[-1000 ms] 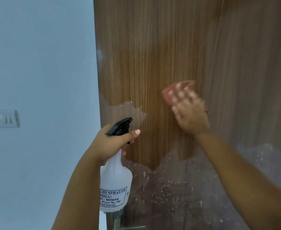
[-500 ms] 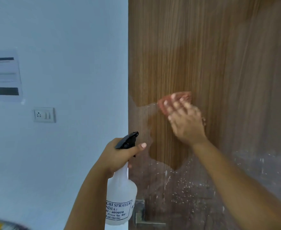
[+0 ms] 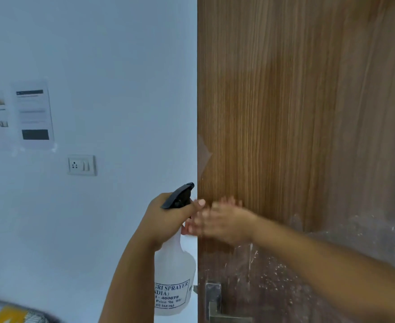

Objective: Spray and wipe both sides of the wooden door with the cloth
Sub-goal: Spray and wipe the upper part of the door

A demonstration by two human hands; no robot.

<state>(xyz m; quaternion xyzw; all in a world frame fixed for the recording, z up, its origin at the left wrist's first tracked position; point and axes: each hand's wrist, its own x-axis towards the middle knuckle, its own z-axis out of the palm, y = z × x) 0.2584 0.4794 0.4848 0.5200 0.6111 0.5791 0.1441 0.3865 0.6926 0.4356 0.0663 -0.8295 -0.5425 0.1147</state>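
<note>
Wooden door [image 3: 296, 113], head view: it fills the right half of the frame, and its vertical left edge runs top to bottom just right of centre, standing against a pale blue wall [image 3: 110, 66]. The upper and middle grain looks dark and clean; the lower right part carries a dull film with white specks and streaks, and its ragged upper border sits at about the height of the right forearm.

Right hand [image 3: 219, 220]: I see it heavily motion-blurred, flat against the door face right at the door's left edge, fingers pointing left and partly past the edge. A faint reddish blur at the fingertips may be the cloth [image 3: 226, 200], but I cannot tell for certain, nor whether the fingers are spread or curled round it.

Left hand [image 3: 166, 217]: it grips the neck of the spray bottle [image 3: 174, 271], fingers wrapped, thumb lying along the black trigger head [image 3: 179, 195]. The bottle hangs upright just left of the door edge, in front of the wall; its nozzle nearly touches the edge. The two hands are just beside each other, the right fingertips overlapping the bottle neck in this view.

Door hardware: a metal handle plate [image 3: 212, 297] sits near the bottom, just inside the edge, below both hands.

Wall side: a switch socket [image 3: 82, 165] and taped paper sheets [image 3: 32, 113] lie well apart to the left. A blurred yellow-and-grey object [image 3: 8, 313] shows in the bottom left corner.
</note>
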